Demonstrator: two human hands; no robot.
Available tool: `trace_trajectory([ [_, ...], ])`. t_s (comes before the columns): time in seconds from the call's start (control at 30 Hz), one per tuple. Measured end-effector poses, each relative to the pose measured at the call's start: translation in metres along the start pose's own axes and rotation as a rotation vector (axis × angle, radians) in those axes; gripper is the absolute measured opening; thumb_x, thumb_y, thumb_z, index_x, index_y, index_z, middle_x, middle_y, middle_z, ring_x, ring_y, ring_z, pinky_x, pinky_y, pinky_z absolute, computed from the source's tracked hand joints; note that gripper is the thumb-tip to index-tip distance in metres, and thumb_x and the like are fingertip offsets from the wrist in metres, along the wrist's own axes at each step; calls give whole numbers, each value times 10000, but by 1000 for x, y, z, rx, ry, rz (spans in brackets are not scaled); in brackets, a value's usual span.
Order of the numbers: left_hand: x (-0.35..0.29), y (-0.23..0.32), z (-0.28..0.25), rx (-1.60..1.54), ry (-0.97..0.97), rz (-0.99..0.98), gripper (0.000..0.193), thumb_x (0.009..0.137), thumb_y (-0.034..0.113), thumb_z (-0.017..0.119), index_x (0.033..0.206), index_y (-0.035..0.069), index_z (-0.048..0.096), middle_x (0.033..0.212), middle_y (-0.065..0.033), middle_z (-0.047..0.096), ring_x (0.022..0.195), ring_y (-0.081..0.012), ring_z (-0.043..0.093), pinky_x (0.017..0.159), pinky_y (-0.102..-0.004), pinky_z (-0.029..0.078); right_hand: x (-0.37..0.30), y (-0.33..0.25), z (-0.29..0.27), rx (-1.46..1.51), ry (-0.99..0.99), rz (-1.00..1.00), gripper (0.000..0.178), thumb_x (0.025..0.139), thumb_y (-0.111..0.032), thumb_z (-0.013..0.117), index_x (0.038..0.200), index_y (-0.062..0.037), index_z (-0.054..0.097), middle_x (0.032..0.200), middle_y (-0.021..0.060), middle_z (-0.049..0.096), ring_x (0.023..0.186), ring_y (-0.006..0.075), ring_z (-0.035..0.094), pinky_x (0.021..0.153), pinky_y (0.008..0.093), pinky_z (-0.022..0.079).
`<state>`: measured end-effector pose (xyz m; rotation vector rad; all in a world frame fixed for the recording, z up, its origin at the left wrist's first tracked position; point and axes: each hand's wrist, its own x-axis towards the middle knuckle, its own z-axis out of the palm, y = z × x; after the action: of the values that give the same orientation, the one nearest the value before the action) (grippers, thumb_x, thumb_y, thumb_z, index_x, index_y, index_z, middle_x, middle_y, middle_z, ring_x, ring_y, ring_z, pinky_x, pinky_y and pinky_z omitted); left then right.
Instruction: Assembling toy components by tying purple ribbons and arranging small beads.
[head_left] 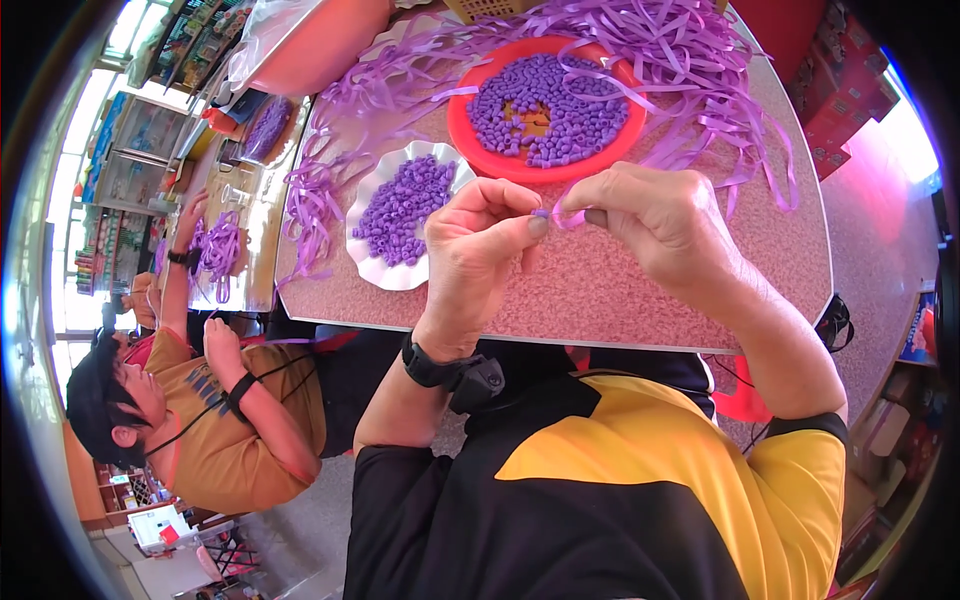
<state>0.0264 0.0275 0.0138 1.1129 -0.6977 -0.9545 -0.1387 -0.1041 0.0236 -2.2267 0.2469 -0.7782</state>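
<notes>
Above the near part of the table, my left hand (470,245) pinches a small purple bead (540,213) between thumb and forefinger. My right hand (650,215) grips a thin purple ribbon (571,219) in its fingertips, right beside the bead. Whether the ribbon passes through the bead is too small to tell. Just beyond my hands lies a red round plate (461,140) holding many purple beads (592,128). Left of my left hand stands a white wavy-edged dish (368,272) with more purple beads (405,205).
Loose purple ribbons (670,45) heap across the table's far side and hang down around the plate. A pink tub (320,45) stands at the far left. At a neighbouring table (262,255) on the left, a person (240,430) sits with hands raised near ribbons.
</notes>
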Motion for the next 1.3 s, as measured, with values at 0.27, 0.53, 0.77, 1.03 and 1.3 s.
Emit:
trace_trajectory([
  [0.27,1,-12,16,-196,-17,-71,173,841,-24,679,1006,-11,630,880,-76,673,665,-112,610,539,-236,473,0,-1,2,158,-29,185,197,910,48,563,1076,3,659,862,59,665,788,125,651,714,272,538],
  [0.53,11,-7,17,724,-67,13,171,824,113,738,945,0,694,831,-30,676,683,-134,621,589,-263,471,11,0,-33,382,298,62,169,963,-153,618,1051,-30,693,805,-32,613,614,33,451,544,189,384],
  [0.77,25,-18,31,1375,-184,364,120,750,41,723,840,-4,659,874,-118,661,780,-235,632,679,-323,476,11,4,-42,429,247,254,116,929,-124,652,981,-26,685,794,-10,633,601,42,506,554,189,413],
  [1.03,10,9,40,370,-183,115,42,789,29,701,802,15,664,862,-38,663,728,-97,578,626,-236,443,12,17,-37,652,-101,367,118,918,-141,657,945,-27,644,800,12,625,583,59,548,504,198,415],
  [1.3,3,-2,19,137,-235,-279,170,947,98,603,956,-61,662,759,-87,617,701,-167,604,604,-274,484,20,31,-54,622,262,290,82,916,-106,635,941,-29,644,732,-13,595,570,47,531,484,178,354],
])
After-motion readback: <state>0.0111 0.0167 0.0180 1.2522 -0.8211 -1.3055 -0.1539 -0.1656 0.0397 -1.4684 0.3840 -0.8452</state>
